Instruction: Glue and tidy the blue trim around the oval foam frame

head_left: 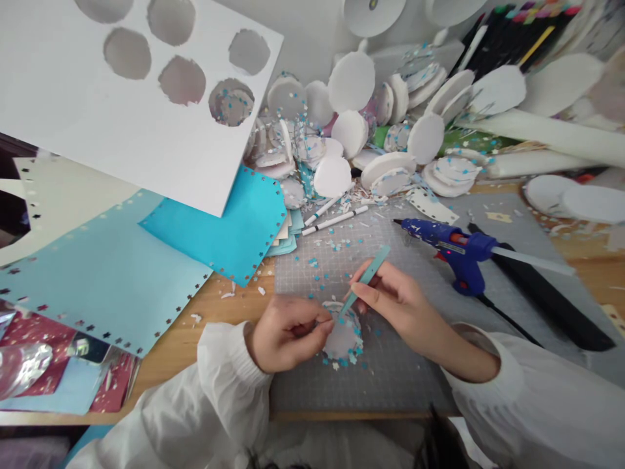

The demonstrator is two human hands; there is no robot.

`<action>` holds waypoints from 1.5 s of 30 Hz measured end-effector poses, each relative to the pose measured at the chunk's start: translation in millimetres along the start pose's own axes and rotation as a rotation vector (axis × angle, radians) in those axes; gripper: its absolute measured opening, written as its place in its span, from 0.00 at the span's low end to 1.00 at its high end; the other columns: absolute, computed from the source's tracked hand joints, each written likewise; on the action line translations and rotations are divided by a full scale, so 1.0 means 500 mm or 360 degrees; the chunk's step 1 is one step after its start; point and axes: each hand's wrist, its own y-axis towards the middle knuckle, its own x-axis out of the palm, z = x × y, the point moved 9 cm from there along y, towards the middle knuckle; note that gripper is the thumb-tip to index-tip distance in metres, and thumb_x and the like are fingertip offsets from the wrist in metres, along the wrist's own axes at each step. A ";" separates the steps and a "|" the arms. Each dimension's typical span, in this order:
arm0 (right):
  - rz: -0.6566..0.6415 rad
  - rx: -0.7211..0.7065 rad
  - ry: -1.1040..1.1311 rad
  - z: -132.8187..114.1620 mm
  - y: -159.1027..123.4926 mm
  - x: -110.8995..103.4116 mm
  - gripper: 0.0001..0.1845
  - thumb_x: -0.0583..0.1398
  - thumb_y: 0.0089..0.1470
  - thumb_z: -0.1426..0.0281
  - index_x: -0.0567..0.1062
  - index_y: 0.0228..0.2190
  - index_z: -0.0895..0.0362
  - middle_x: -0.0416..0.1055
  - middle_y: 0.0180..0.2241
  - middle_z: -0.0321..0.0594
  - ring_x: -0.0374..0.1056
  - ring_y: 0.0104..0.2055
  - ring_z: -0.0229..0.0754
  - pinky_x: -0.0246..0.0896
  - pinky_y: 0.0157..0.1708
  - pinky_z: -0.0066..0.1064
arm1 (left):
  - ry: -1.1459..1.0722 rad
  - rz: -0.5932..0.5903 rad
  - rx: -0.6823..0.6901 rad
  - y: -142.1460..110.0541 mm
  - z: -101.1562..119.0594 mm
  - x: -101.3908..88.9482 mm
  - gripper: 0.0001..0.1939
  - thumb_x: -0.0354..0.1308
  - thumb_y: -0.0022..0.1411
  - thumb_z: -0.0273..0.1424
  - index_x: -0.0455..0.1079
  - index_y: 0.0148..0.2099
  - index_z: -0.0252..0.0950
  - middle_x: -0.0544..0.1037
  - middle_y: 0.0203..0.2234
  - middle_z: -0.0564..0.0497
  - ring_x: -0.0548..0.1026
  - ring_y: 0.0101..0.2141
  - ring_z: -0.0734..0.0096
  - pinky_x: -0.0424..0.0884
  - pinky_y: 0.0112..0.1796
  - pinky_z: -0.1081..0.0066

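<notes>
Head view: near 12 o'clock on the flower-trimmed disc [342, 340], tweezers [375, 266], best guided lightly, are gripped by the right hand [405, 306], while at 10 o'clock the left hand [288, 332] is pinched, around what cannot be told.

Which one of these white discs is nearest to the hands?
The disc on the mat, between the left hand and the right hand; all the others lie farther back.

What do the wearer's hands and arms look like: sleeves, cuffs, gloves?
Loose white left sleeve and matching right sleeve, plain, with gathered cuffs. Left hand and right hand are bare: no gloves, rings or watch visible.
</notes>
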 end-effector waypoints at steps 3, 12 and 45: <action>0.0030 -0.0005 -0.0024 0.001 0.002 -0.005 0.14 0.61 0.52 0.58 0.69 0.29 0.55 0.68 0.25 0.34 0.65 0.25 0.35 0.64 0.26 0.28 | -0.0026 -0.0012 -0.0007 0.000 0.000 0.003 0.10 0.53 0.61 0.25 0.66 0.26 0.33 0.59 0.14 0.59 0.56 0.16 0.81 0.54 0.19 0.78; 0.0039 -0.0071 0.0045 -0.006 0.003 -0.010 0.14 0.62 0.52 0.58 0.69 0.29 0.55 0.68 0.25 0.34 0.64 0.24 0.33 0.63 0.25 0.26 | -0.0006 0.0053 -0.0113 -0.004 -0.012 -0.007 0.10 0.53 0.61 0.26 0.67 0.26 0.32 0.59 0.13 0.59 0.53 0.15 0.82 0.51 0.17 0.78; 0.0002 -0.0007 0.0116 0.002 -0.007 0.002 0.13 0.62 0.53 0.59 0.69 0.30 0.55 0.68 0.24 0.33 0.65 0.23 0.34 0.64 0.25 0.27 | -0.0017 0.0028 -0.0106 0.000 -0.010 -0.004 0.11 0.53 0.61 0.26 0.65 0.25 0.33 0.58 0.14 0.59 0.53 0.15 0.82 0.51 0.17 0.78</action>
